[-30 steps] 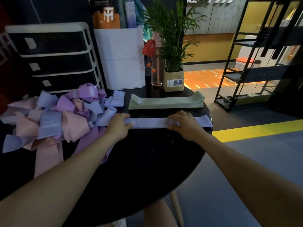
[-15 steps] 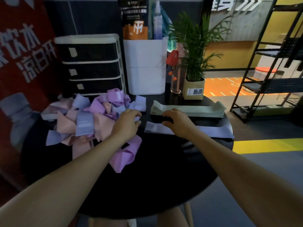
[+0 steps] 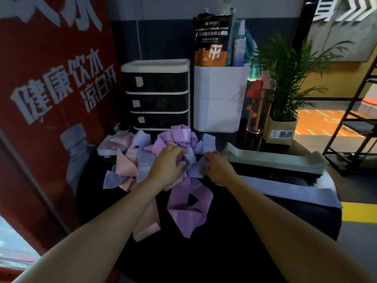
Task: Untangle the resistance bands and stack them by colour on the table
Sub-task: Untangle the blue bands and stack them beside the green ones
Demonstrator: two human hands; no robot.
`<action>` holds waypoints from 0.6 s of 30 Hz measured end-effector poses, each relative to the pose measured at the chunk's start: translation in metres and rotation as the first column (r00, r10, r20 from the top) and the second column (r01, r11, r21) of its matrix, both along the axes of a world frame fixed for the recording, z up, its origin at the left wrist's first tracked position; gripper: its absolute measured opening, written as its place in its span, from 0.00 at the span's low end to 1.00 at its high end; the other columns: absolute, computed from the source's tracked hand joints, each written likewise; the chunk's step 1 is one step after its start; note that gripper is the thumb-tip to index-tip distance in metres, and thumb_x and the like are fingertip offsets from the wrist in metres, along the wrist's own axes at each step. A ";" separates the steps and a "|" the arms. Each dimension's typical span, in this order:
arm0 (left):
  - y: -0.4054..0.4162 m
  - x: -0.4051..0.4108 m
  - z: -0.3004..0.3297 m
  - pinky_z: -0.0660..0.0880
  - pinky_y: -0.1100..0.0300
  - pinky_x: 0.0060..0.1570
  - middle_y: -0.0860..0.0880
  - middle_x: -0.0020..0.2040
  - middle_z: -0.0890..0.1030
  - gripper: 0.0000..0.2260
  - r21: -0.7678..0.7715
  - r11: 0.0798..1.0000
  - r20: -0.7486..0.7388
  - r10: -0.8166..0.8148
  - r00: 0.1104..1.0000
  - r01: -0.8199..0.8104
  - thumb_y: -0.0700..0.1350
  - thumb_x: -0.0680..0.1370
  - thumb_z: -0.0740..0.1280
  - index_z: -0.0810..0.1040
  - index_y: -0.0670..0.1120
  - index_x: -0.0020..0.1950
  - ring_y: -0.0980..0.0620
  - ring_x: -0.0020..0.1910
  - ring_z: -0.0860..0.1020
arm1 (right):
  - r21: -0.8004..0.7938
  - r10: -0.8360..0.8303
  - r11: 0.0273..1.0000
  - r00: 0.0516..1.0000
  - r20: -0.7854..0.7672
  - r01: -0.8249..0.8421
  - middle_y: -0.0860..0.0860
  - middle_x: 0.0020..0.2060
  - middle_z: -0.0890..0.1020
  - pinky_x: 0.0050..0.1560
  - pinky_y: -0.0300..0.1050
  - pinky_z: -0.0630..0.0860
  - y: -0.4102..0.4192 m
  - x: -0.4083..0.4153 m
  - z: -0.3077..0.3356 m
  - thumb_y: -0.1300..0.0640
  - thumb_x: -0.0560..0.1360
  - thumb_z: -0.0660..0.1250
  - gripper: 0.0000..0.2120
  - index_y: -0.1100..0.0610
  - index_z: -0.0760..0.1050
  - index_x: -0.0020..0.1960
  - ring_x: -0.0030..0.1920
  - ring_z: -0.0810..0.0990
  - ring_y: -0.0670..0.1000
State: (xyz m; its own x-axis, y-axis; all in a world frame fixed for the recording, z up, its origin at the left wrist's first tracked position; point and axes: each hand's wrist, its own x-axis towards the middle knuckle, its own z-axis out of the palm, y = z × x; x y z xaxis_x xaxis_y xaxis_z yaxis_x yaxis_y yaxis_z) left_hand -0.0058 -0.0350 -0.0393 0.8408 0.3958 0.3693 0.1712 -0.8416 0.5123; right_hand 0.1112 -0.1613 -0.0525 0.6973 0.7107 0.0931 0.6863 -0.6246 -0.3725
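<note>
Right now, tangle: the knotted heap of resistance bands, pink, purple and lavender, sits on the left half of the round black worktop, with one purple loop trailing toward me.
Left grip: my left hand is sunk into the middle of the heap, fingers curled round a fold of lavender and purple band.
Right grip: my right hand is just beside it, fingers curled and pinching a lavender band at the heap's right edge.
Lavender, sorted: one flat lavender strip lies along the right side of the worktop, reaching its edge.
Green, sorted: a neat stack of pale green bands lies behind that strip, apart from it.
Back of worktop: a black three-drawer unit, a white bin holding packets and a spray bottle, a pink bottle and a potted plant.
Left side: a red banner with white characters.
</note>
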 end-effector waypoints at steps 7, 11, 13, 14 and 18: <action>0.018 0.007 0.003 0.65 0.66 0.45 0.46 0.52 0.75 0.11 -0.018 1.000 0.038 -0.006 0.999 0.006 0.38 0.74 0.67 0.77 0.42 0.56 0.52 0.48 0.73 | 0.119 0.100 0.988 0.995 0.004 -0.100 0.62 0.47 0.81 0.43 0.44 0.68 0.020 0.006 0.021 0.60 0.74 0.66 0.08 0.64 0.78 0.49 0.49 0.78 0.59; 0.023 0.006 0.023 0.66 0.72 0.37 0.48 0.46 0.77 0.08 -0.071 0.996 0.140 -0.034 0.990 0.044 0.38 0.77 0.64 0.78 0.40 0.55 0.52 0.43 0.75 | 0.320 0.208 0.920 0.974 0.087 -0.225 0.55 0.35 0.76 0.43 0.44 0.67 0.036 0.003 0.064 0.62 0.73 0.68 0.05 0.65 0.77 0.42 0.39 0.75 0.56; 0.029 0.004 0.038 0.66 0.75 0.38 0.50 0.48 0.76 0.09 -0.136 0.990 0.187 -0.009 0.982 0.035 0.42 0.79 0.63 0.77 0.41 0.56 0.54 0.45 0.74 | 0.371 0.221 0.894 0.968 0.123 -0.251 0.53 0.36 0.76 0.47 0.44 0.67 0.043 0.004 0.085 0.62 0.74 0.67 0.03 0.63 0.77 0.43 0.42 0.76 0.58; 0.032 0.003 0.046 0.66 0.75 0.39 0.51 0.48 0.76 0.09 -0.171 0.985 0.207 0.006 0.978 0.030 0.44 0.79 0.62 0.76 0.42 0.57 0.56 0.45 0.74 | 0.413 0.217 0.878 0.971 0.104 -0.241 0.53 0.37 0.77 0.47 0.44 0.67 0.045 0.004 0.095 0.62 0.74 0.67 0.02 0.60 0.77 0.43 0.44 0.75 0.58; 0.040 0.000 0.073 0.67 0.73 0.39 0.55 0.43 0.77 0.08 -0.249 0.965 0.274 -0.009 0.962 0.080 0.46 0.79 0.63 0.76 0.45 0.56 0.61 0.40 0.74 | 0.551 0.209 0.808 0.976 0.068 -0.211 0.53 0.39 0.77 0.35 0.28 0.65 0.045 0.003 0.128 0.60 0.74 0.68 0.04 0.61 0.77 0.45 0.42 0.72 0.51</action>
